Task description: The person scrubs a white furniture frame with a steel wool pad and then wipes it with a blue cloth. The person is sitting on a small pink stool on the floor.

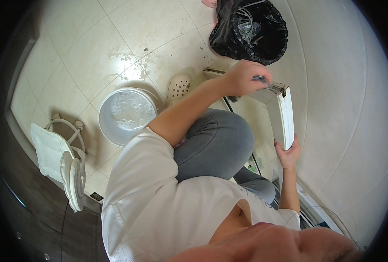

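Note:
My left hand (246, 78) is closed around a small dark tool (260, 79), blurred and mostly hidden by the fingers. It is at the upper corner of a white frame-like piece (286, 114) with dark grime along its edges. Dark bristle-like material (234, 98) shows below that hand, though I cannot tell whether it belongs to the tool. With the thumb on the inner face, my right hand (289, 155) grips the lower end of the white piece. My bent knee, in grey trousers (213, 140), is beside it.
A white bucket (104, 119) of sudsy water stands on the wet tile floor (92, 62). Nearby is a beige clog (179, 85). A bin lined with a black bag (225, 39) holds rubbish. A folded white seat (51, 150) stands left; a pale curved wall (334, 98) rises right.

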Demonstrator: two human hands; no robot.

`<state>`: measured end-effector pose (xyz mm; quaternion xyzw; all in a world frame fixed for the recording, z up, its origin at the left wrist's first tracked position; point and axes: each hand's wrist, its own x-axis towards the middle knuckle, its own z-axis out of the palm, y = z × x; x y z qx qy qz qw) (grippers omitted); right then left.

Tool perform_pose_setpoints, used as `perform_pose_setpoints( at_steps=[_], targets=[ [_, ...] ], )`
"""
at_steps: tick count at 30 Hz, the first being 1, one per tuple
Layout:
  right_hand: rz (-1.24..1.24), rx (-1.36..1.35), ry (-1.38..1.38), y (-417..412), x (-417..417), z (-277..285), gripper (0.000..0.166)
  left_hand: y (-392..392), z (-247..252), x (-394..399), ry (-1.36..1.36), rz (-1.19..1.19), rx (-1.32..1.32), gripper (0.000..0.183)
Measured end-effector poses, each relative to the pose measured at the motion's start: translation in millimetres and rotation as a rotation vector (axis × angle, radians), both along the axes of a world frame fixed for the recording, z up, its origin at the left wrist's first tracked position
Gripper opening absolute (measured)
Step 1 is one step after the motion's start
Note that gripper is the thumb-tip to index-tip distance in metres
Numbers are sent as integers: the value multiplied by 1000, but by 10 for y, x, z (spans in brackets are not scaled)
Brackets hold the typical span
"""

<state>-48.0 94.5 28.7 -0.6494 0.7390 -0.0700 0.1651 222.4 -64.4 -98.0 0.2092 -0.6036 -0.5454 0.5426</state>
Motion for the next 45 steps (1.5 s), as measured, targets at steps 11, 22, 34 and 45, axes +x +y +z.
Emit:
perform_pose_setpoints(
  at_steps=[11, 22, 34, 45],
  targets=[
    [18, -3, 39, -13, -29, 3, 43, -47, 63, -4, 71, -49, -15, 10],
    [8, 4, 40, -9, -2, 10, 43, -117, 262, -19, 69, -124, 11, 12],
    [-5, 9, 56, -32, 36, 41, 40, 101, 271, -42, 178, 36, 19, 15],
    [-4, -51, 72, 32, -52, -9, 46, 297, 96, -63, 60, 188, 224, 17]
  ],
)
